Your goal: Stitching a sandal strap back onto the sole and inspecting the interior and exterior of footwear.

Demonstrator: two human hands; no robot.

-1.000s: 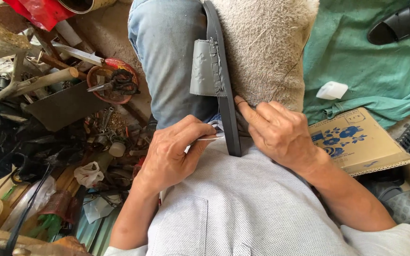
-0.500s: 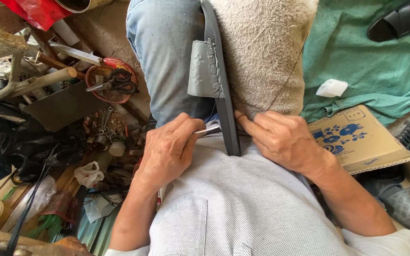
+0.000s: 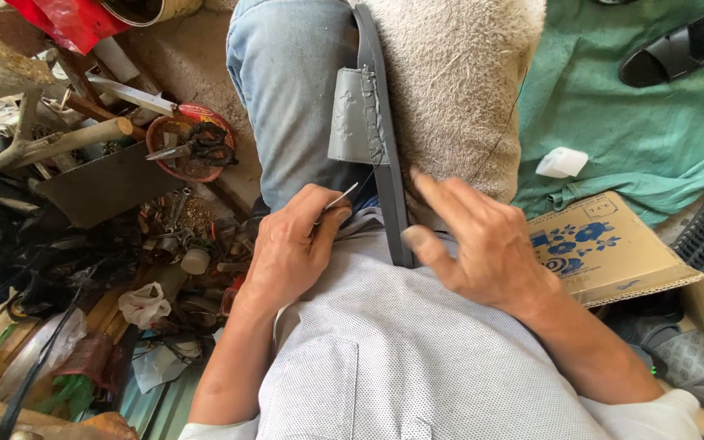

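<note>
A dark grey sandal (image 3: 385, 147) stands on edge between my knees, its grey strap (image 3: 354, 118) facing left against my blue jeans (image 3: 291, 90). My left hand (image 3: 291, 253) pinches a thin metal needle (image 3: 337, 198) beside the sole's near end. A fine thread (image 3: 503, 134) runs up across the beige towel (image 3: 454, 81) on my right thigh. My right hand (image 3: 474, 240) hovers with fingers spread just right of the sole, holding nothing that I can see.
Left of my leg lies a heap of tools, a red bowl with scissors (image 3: 193, 147), wooden sticks and tape. To the right are a green cloth (image 3: 653, 114), a small white block (image 3: 562, 161), a black sandal (image 3: 682, 45) and a cardboard box (image 3: 605, 244).
My right hand has let go of the sole's near end and spread its fingers. My left hand has drawn the needle out to the left of the sandal.
</note>
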